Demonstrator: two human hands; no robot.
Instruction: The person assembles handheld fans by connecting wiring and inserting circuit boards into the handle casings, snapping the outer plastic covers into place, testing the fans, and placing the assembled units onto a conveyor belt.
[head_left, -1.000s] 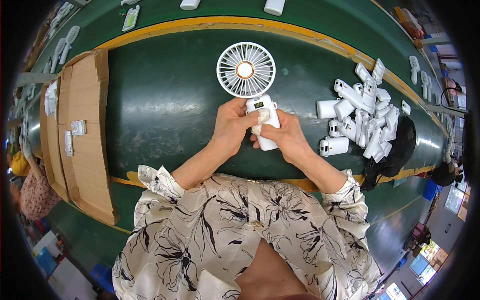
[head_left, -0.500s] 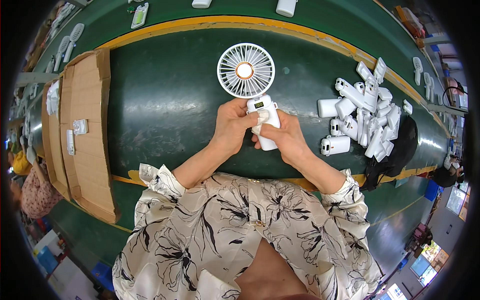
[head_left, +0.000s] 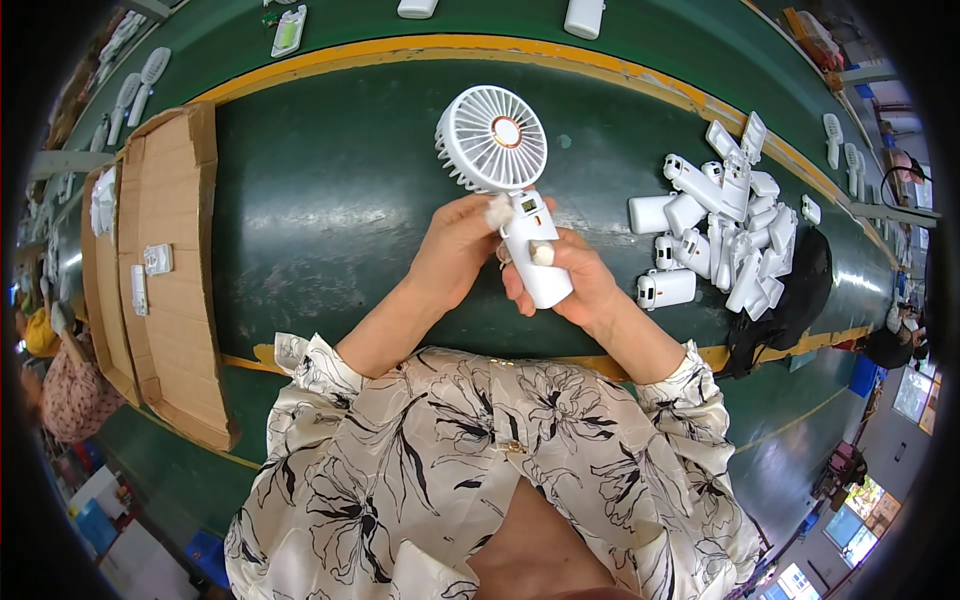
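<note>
A white handheld fan [head_left: 497,140] is held upright over the dark green table, its round grille at the far end and turned slightly aside. Its handle carries a small dark display and an orange mark. My left hand [head_left: 455,245] closes on the upper handle from the left, just below the grille. Around the lower handle my right hand [head_left: 572,275] is closed, the thumb lying on its front. Whitish coverings show on the thumb tips. Parts of the handle are hidden behind my fingers.
At right lies a heap of white plastic fan housings [head_left: 735,225], with a black bag [head_left: 805,290] beside it. An open cardboard box [head_left: 180,290] stands at left, holding a few white parts. Beyond the yellow edge, a green surface [head_left: 480,20] carries more white parts.
The fan has turned and tilted, so its grille now shows its side and the handle slants toward lower right. My right thumb has moved down the handle; both hands still hold it.
</note>
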